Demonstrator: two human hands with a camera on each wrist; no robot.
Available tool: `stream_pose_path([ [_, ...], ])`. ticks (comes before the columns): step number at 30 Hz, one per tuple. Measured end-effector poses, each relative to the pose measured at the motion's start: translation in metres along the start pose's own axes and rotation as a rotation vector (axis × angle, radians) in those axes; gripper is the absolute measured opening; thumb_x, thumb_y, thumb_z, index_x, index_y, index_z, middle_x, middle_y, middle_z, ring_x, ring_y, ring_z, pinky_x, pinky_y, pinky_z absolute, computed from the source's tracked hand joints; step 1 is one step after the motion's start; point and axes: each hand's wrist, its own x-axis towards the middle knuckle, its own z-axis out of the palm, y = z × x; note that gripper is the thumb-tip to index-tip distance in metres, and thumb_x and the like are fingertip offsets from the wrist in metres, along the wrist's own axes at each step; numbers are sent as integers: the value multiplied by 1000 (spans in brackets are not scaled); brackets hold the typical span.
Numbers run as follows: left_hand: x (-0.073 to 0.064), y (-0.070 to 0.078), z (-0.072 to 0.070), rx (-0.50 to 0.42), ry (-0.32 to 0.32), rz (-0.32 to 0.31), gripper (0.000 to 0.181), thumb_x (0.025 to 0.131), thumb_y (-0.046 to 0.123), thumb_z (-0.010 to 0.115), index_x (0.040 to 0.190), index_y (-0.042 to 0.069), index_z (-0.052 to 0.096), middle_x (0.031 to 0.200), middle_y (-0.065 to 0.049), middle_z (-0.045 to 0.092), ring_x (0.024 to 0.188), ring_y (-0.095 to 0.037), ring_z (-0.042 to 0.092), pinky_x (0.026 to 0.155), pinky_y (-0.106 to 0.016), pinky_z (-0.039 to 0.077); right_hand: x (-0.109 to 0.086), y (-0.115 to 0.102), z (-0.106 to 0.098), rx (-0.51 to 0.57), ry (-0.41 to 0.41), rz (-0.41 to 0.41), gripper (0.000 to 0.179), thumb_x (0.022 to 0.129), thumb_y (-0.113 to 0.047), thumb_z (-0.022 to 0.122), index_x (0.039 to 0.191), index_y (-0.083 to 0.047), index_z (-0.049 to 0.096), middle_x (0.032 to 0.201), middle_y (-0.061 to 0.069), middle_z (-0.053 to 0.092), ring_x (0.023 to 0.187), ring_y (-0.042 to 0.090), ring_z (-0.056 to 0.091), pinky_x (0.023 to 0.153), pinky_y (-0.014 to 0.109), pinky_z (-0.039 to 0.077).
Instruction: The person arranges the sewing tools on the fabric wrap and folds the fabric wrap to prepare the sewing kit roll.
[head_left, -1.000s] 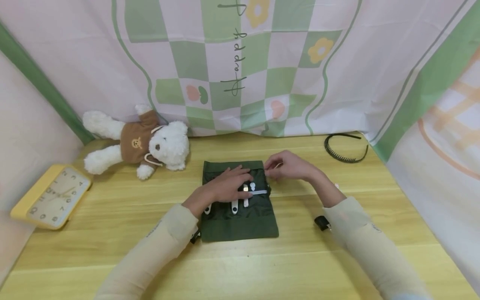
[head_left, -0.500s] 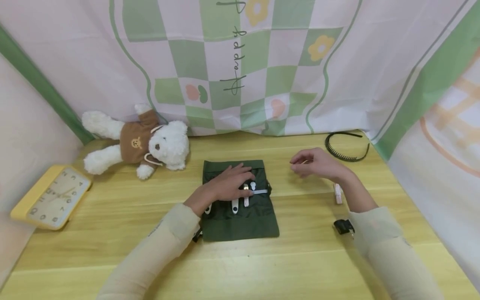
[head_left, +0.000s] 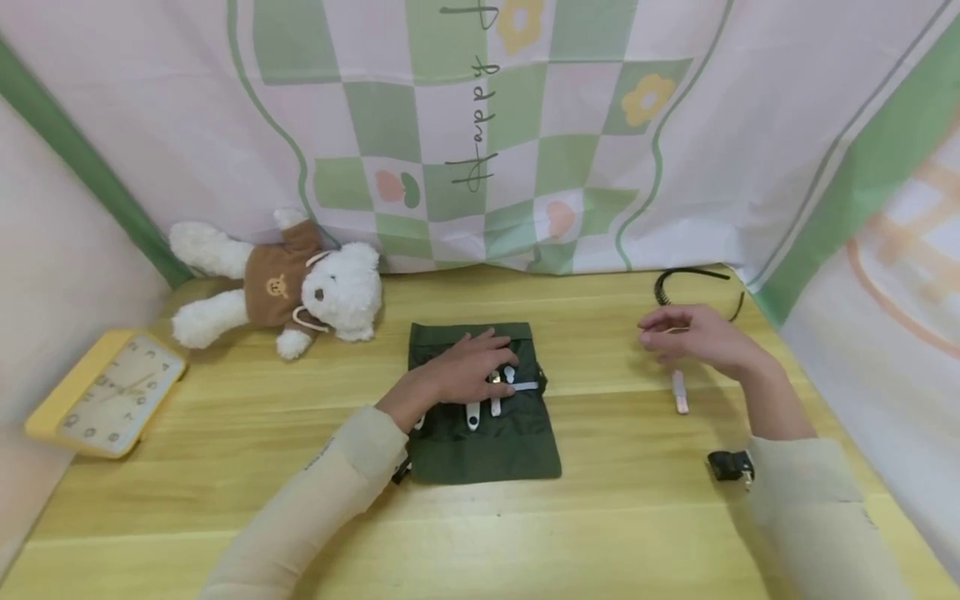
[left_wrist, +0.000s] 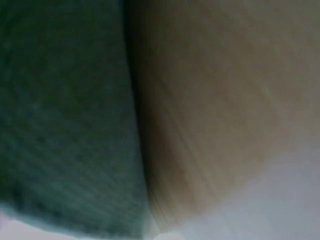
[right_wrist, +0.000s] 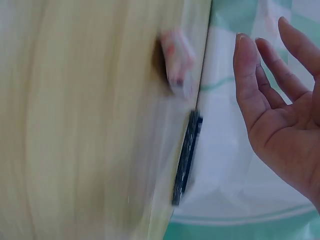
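My left hand [head_left: 468,372] rests with its fingers spread on an unrolled dark green fabric pouch [head_left: 487,460]. Small white-handled tools [head_left: 473,415] and a pinkish one [head_left: 496,404] lie in the pouch, partly under that hand. Close up in the left wrist view, green cloth [left_wrist: 65,110] fills the left side. Off to the right, my right hand [head_left: 705,340] is held over the table, fingers loosely bent and holding nothing. Just below it lies a small pink-and-white stick-like item [head_left: 679,393], blurred in the right wrist view.
A black toothed headband [head_left: 690,272] lies at the back right, partly behind my right hand. Beside the right sleeve is a black item with a metal clip [head_left: 727,466]. A white plush toy [head_left: 341,287] and a yellow clock [head_left: 105,392] occupy the left side.
My right hand has left the pouch's right edge and moved right, toward the headband. The pink-and-white item has come into view from behind that arm. The left hand stays on the pouch.
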Motion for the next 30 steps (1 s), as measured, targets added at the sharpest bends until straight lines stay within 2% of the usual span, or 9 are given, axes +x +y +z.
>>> stream_pose_path([
  [6,2,0,2,8,-5,-9,47,104,42,57,145,19,54,166,-10,25,155,-31,8,122,-56,9,-14,14,-21,-98,51,8,46,99,-23,69,131,8,57,121,25,61,97,26,69,82,37,59],
  [11,1,0,4,-17,-20,-8,46,104,41,57,145,19,54,166,-9,24,155,-30,7,121,-56,9,-20,26,-29,-162,35,52,47,99,-27,69,131,6,59,119,22,64,92,24,69,78,36,59],
  [16,1,1,2,-28,-29,-17,44,104,40,57,144,20,55,167,-8,23,155,-30,7,121,-56,8,-19,33,-33,-114,0,72,49,99,-23,69,131,11,56,115,23,65,90,27,70,77,40,60],
  [21,1,3,2,-31,-48,-16,45,104,39,57,145,20,54,167,-8,22,155,-30,6,121,-57,8,-19,37,-33,-69,-38,137,53,99,-22,69,132,16,52,113,21,65,92,24,71,79,40,60],
  [30,2,0,2,-34,-48,-19,46,104,39,58,146,21,52,167,-8,20,155,-29,4,122,-56,6,-13,37,-31,-81,-87,173,52,96,-20,72,129,17,53,107,16,69,92,21,71,81,36,59],
])
